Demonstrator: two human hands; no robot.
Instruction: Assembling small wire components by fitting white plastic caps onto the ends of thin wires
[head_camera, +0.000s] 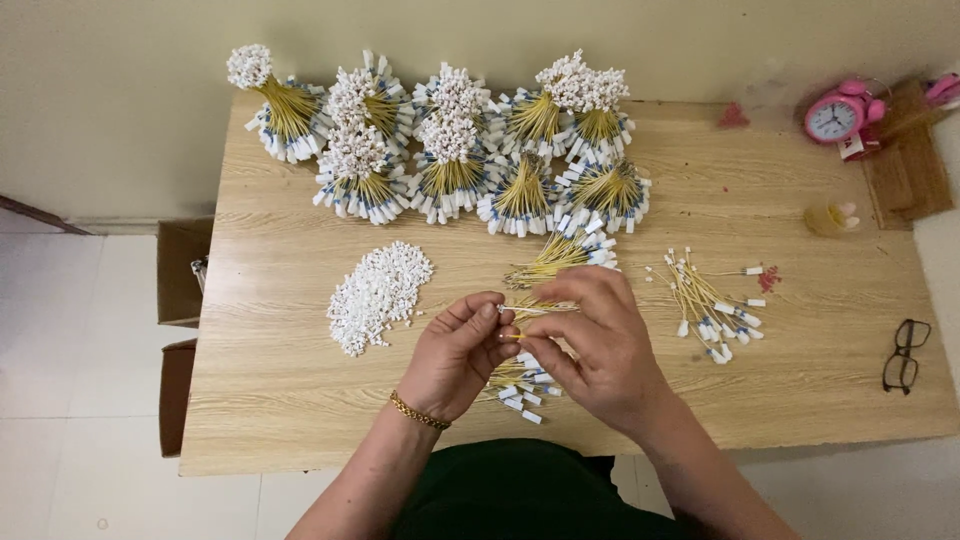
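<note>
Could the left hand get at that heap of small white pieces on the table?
Probably yes. The left hand sits just right of the heap of white pieces, with only bare table between them, though its fingers are pinching a thin wire.

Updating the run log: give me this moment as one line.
left hand: pinching a yellow wire | right hand: pinching same wire | white connector pile: left of hands | bundles: table's far edge | loose wires: right

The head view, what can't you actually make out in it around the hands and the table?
- Wire end pinched between left hand and right hand: hidden by the fingertips.
- Wire pile beneath the hands: mostly covered by them.
- Pink alarm clock dial: too small to read.
- Cardboard boxes beside the table: cut off by its edge.
</note>
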